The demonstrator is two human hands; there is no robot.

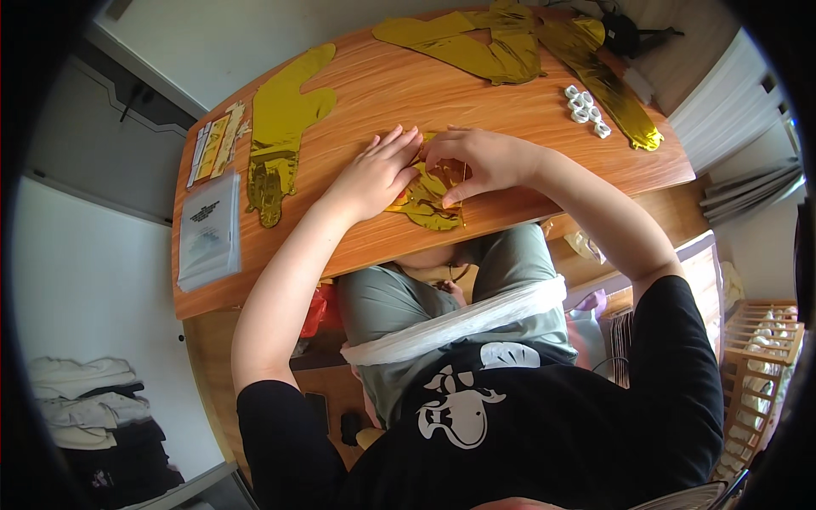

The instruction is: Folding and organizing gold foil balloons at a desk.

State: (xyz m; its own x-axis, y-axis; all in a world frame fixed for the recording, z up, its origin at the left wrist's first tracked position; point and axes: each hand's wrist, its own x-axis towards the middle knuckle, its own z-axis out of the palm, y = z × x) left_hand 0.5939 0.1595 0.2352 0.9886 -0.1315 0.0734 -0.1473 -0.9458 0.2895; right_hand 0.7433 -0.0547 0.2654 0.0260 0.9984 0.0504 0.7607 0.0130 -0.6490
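A crumpled gold foil balloon [435,214] lies folded flat near the table's front edge, beneath both hands. My left hand [380,177] rests flat on its left side, fingers stretched toward the far edge and held close together. Over the right side arches my right hand [482,159], its fingers curved down onto the foil and its thumb spread apart from them. Foil shows in the gap between that thumb and the fingers. Part of the balloon is hidden under both hands.
Another flat gold foil balloon [280,127] lies to the left, near a colourful printed card [215,144] and stacked clear plastic sleeves [208,229]. More gold foil [476,47] spreads along the back. Small white rolls [584,110] sit at right, near a black object [625,34].
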